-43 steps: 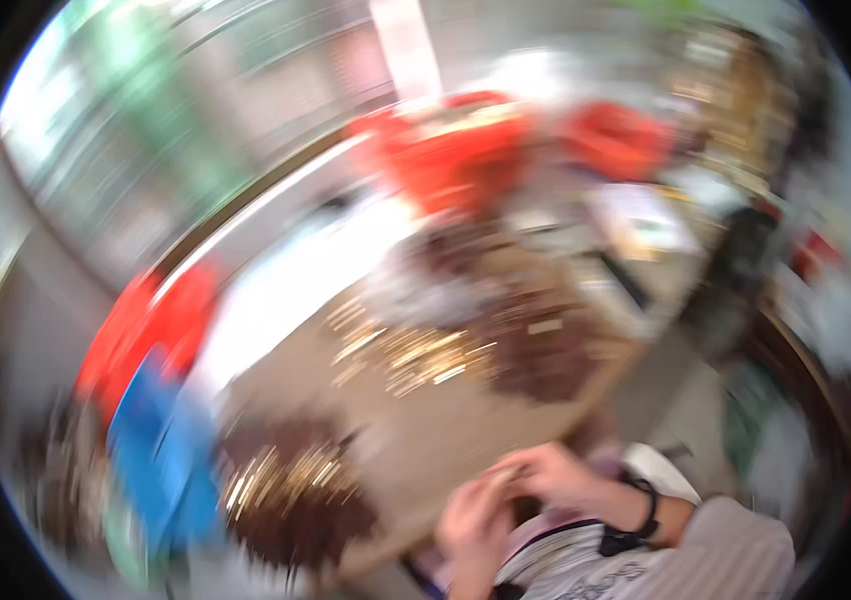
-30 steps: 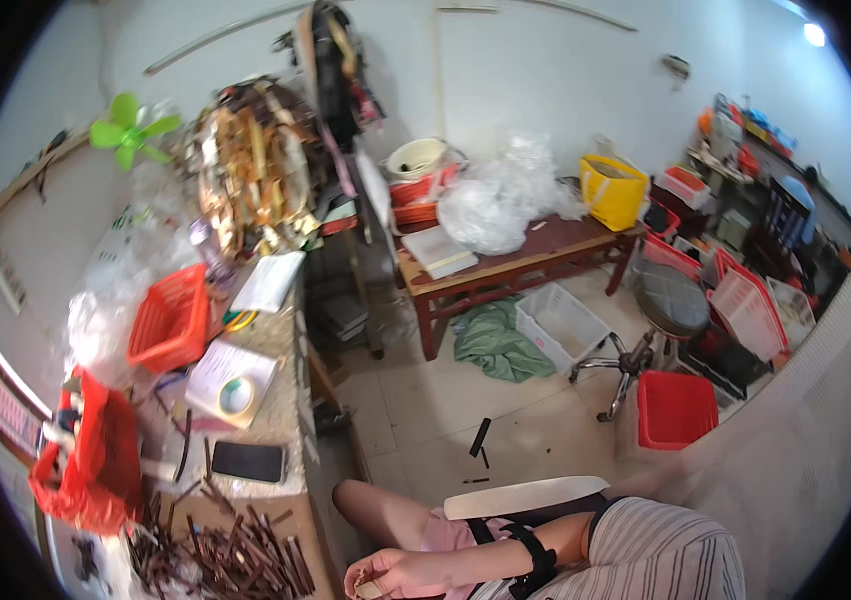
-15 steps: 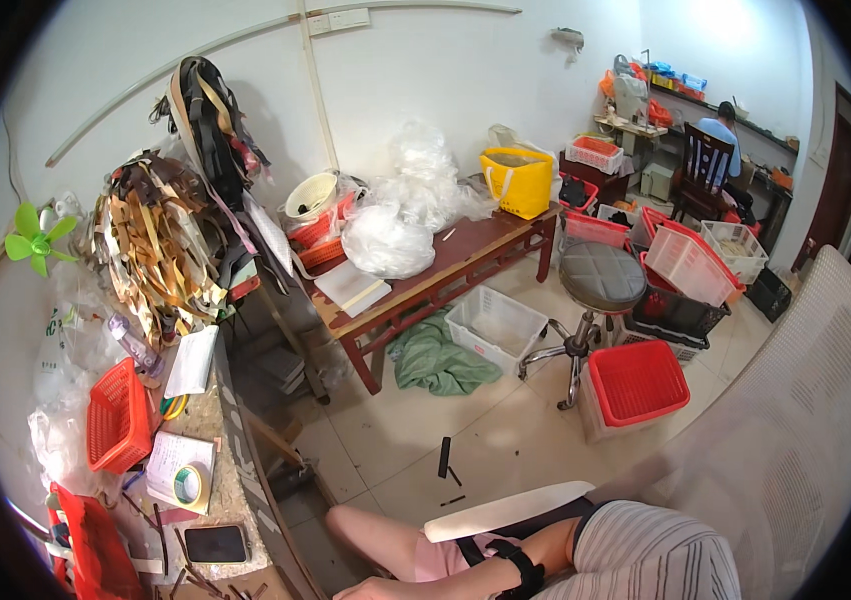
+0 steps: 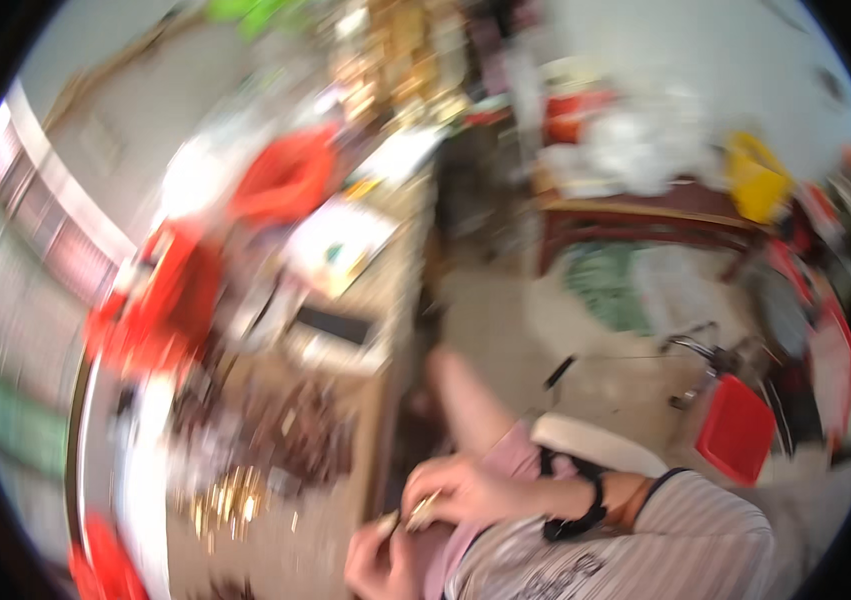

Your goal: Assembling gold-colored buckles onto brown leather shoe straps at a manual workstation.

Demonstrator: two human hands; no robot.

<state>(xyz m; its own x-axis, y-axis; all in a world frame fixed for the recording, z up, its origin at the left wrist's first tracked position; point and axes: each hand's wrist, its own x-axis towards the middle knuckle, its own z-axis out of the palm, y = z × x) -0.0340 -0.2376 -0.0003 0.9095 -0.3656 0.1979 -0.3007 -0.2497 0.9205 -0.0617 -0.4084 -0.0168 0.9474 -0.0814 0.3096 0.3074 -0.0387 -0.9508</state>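
Both my hands are close together in front of my lap, beside the table edge. My right hand, its arm with a black band, has its fingers pinched on a small gold-coloured metal piece. Just below it, my left hand is closed, with a short dark strip showing at its fingertips. Blur hides the exact kind of both pieces. On the table nearby lie a heap of brown strips and a pile of shiny gold-coloured metal pieces.
Further up the table are a dark phone, papers, a red basket and a red bag. At the right stand a wooden bench with plastic bags, a red-lidded bin and a wheeled stool.
The view has swung left and down, blurring the picture. Both hands, the brown strips and the gold-coloured pile now show; before, only part of my right hand was at the lower edge.
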